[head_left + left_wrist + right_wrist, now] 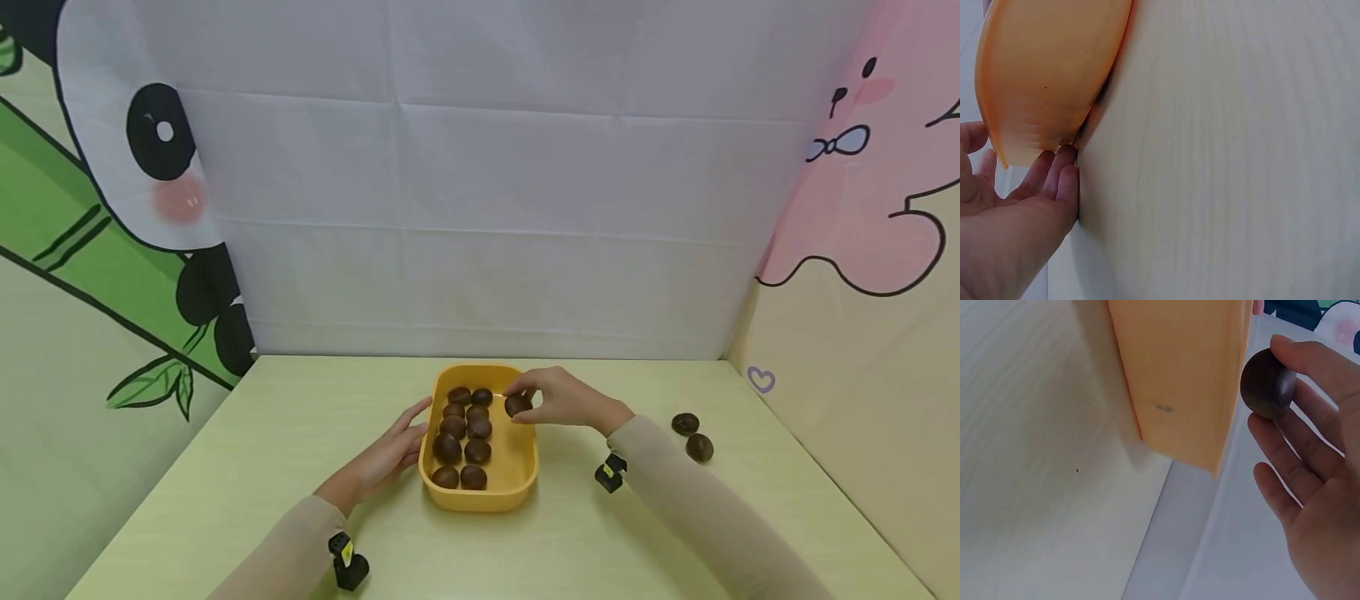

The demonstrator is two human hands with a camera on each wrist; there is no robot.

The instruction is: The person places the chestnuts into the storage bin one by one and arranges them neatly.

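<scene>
A yellow plastic tray (517, 498) sits on the table with several brown chestnuts (447, 449) in two columns along its left side. Over the tray's right side, my right hand (562, 398) pinches one chestnut (518, 405) between thumb and fingers. In the right wrist view that chestnut (1268, 384) is held above the rim, apart from the tray wall (1179, 375). My left hand (386, 457) touches the tray's left side; its fingers lie nearly straight against the wall in the left wrist view, where the tray (1047, 69) hides what it contains.
Two more chestnuts (700, 447) lie on the table (585, 533) to the right, beyond the right forearm. A white sheet (495, 283) stands along the table's back edge. Walls with painted animals rise at both sides.
</scene>
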